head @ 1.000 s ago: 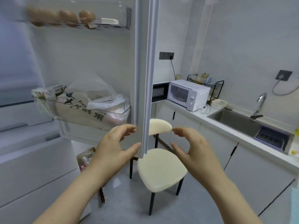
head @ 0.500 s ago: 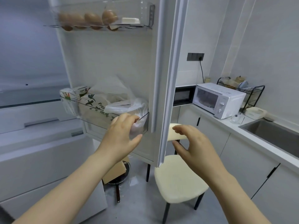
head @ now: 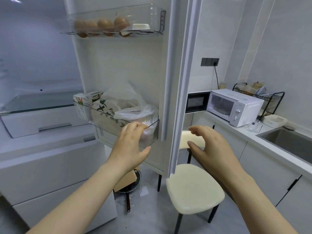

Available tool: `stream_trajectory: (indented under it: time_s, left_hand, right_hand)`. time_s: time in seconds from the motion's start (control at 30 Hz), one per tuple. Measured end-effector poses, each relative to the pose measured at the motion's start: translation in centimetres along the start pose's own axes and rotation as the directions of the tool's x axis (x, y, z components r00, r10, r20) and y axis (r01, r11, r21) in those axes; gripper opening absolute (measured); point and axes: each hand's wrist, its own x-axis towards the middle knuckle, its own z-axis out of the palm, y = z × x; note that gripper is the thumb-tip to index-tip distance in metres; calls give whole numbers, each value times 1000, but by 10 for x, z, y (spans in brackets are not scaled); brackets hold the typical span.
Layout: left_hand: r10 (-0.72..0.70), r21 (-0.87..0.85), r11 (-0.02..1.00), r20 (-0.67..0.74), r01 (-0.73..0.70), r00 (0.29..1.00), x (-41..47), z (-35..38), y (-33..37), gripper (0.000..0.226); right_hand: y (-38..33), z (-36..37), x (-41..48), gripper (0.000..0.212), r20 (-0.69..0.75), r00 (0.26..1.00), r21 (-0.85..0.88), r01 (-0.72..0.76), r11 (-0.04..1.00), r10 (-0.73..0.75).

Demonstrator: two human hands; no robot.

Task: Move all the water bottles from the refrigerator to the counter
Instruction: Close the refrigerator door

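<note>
Both hands are raised and hold nothing: the left hand (head: 130, 144) hovers with loosely curved fingers in front of the lower door bin (head: 108, 127), fingertips at its front rim, though whether they touch it I cannot tell; the right hand (head: 211, 146) is spread, thumb well apart from the fingers, just right of the door's free edge and above a cream chair (head: 194, 188). Standing open between the 2 hands, the refrigerator door (head: 170, 81) has its long axis upright, its inner face turned toward the camera and its free edge pointing at the person. Its clear upper bin (head: 152, 16) holds 4 brown eggs (head: 105, 24) in a row and a small white block (head: 141, 26) at the right end. Inside the lower bin are cartons (head: 83, 100) at the left, a pale bag with green print (head: 104, 110) in the middle and a translucent plastic bag (head: 135, 112) at the right; what sits behind them is hidden. On the left the refrigerator (head: 33, 65) shows a glass shelf (head: 37, 105) over a white drawer (head: 42, 122). Along the right wall the counter (head: 236, 130) runs from far to near, bearing a white microwave (head: 234, 105), a glass cup (head: 254, 126), a black wire rack (head: 270, 97) and a sink (head: 290, 144)
</note>
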Motion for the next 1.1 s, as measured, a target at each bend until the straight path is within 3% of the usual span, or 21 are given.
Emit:
stream_trajectory:
  time_s: [0.17, 0.47, 0.63, 0.8, 1.1]
  left_hand:
    - [-10, 0, 1000, -1, 10, 1000, -20, -18, -11, 57]
    - [-86, -22, 996, -7, 86, 996, -66, -65, -44, 53]
    - [-130, -33, 991, 25, 130, 991, -94, -96, -69, 64]
    - [-181, -72, 980, 74, 187, 981, -128, -125, -89, 86]
    - [-160, -127, 979, -6, 158, 987, -178, -164, -113, 75]
  right_hand:
    - [-13, -6, 12, 34, -5, 999, -122, 38, 992, -39]
    - [-61, 3, 26, 42, 40, 998, -186, 65, 980, -58]
    - [-104, 13, 14, 33, 40, 993, -160, 120, 980, -115]
    - [-144, 23, 2, 43, 44, 992, -177, 126, 976, -120]
    - [-233, 49, -22, 54, 164, 947, -119, 298, 947, -277]
